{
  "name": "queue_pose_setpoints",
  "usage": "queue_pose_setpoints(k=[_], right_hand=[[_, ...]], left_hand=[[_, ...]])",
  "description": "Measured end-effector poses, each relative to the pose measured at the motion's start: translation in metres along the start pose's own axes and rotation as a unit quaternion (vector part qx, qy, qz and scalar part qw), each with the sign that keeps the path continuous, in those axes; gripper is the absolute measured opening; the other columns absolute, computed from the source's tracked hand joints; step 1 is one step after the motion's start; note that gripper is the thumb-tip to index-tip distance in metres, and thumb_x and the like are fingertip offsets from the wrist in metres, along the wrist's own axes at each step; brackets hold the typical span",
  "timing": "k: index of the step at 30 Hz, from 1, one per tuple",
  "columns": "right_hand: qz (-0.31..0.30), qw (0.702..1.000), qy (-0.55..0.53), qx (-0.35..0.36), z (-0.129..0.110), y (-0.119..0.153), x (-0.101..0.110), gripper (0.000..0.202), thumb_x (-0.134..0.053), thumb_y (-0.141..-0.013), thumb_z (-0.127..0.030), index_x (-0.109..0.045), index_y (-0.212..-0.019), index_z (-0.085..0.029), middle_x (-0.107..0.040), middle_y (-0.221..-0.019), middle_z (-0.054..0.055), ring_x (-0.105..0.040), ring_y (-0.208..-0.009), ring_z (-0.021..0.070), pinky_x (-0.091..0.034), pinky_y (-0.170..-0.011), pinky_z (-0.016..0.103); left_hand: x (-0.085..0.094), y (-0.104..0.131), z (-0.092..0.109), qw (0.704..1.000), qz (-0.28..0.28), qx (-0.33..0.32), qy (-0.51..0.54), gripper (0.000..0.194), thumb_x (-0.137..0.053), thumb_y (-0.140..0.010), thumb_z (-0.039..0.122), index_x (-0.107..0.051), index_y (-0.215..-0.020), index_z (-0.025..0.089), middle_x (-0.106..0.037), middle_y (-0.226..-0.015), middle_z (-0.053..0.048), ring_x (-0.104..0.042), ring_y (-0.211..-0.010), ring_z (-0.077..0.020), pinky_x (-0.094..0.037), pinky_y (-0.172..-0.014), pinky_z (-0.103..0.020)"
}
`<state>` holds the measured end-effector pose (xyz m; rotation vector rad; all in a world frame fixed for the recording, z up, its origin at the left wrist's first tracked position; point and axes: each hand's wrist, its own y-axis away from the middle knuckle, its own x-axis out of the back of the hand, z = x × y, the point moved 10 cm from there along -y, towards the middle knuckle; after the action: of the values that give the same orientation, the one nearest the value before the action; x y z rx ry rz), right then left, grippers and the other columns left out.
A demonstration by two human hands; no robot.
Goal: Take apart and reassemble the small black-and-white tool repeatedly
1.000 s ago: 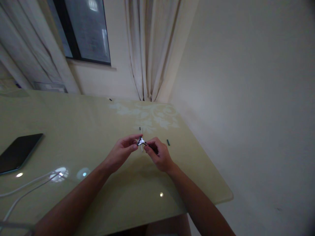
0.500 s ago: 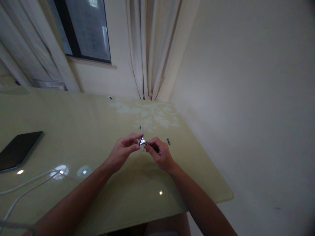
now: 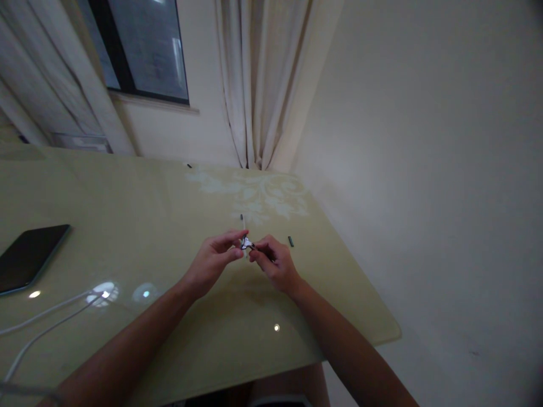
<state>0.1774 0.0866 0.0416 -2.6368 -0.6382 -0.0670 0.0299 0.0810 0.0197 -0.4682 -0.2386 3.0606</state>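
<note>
One razor (image 3: 247, 243) is pinched, head in left grip (image 3: 211, 261), handle in right grip (image 3: 278, 264).

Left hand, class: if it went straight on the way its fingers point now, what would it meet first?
Beyond the small shiny tool its fingers seem to hold, the left hand would probably meet the right hand first, gripping the tool's other end. Depth is unclear.

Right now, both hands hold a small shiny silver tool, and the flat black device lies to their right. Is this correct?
Wrong side: in the head view, the black device lies to their left. The left hand and right hand hold the silver tool.
</note>
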Motion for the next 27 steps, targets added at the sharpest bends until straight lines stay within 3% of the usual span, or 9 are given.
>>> queue_pose_setpoints(k=[9, 16, 27], right_hand=[[-0.009, 1.0, 0.013, 0.018, -0.006, -0.002, -0.001, 0.026, -0.072, -0.095, -0.045, -0.062, -0.091, -0.021, -0.064, -0.072, -0.001, -0.049, -0.055, 0.0102, -0.039, -0.054, 0.024], [0.002, 0.999, 0.039, 0.038, -0.019, -0.003, 0.0, 0.021, -0.069, -0.097, -0.04, -0.061, -0.093, -0.02, -0.068, -0.076, 0.001, -0.055, -0.06, 0.0117, -0.042, -0.058, 0.024], [0.018, 0.998, 0.054, 0.032, -0.018, -0.004, 0.003, 0.023, -0.068, -0.098, -0.042, -0.064, -0.098, -0.02, -0.07, -0.079, 0.003, -0.063, -0.067, 0.0141, -0.048, -0.064, 0.026]], left_hand=[[0.006, -0.004, -0.003, 0.999, -0.047, 0.019, -0.015, 0.045, -0.094, -0.07, 0.033, -0.084, -0.113, 0.027, -0.075, -0.094, -0.004, -0.065, -0.087, -0.0162, -0.052, -0.085, -0.029], [0.006, -0.003, 0.004, 0.998, -0.069, 0.0, -0.005, 0.049, -0.096, -0.067, 0.029, -0.082, -0.114, 0.027, -0.07, -0.084, -0.001, -0.061, -0.078, -0.0137, -0.051, -0.075, -0.025], [0.005, -0.005, 0.023, 0.994, -0.055, -0.037, -0.092, 0.041, -0.089, -0.076, 0.032, -0.081, -0.116, 0.026, -0.064, -0.078, 0.0, -0.055, -0.072, -0.0121, -0.046, -0.067, -0.023]])
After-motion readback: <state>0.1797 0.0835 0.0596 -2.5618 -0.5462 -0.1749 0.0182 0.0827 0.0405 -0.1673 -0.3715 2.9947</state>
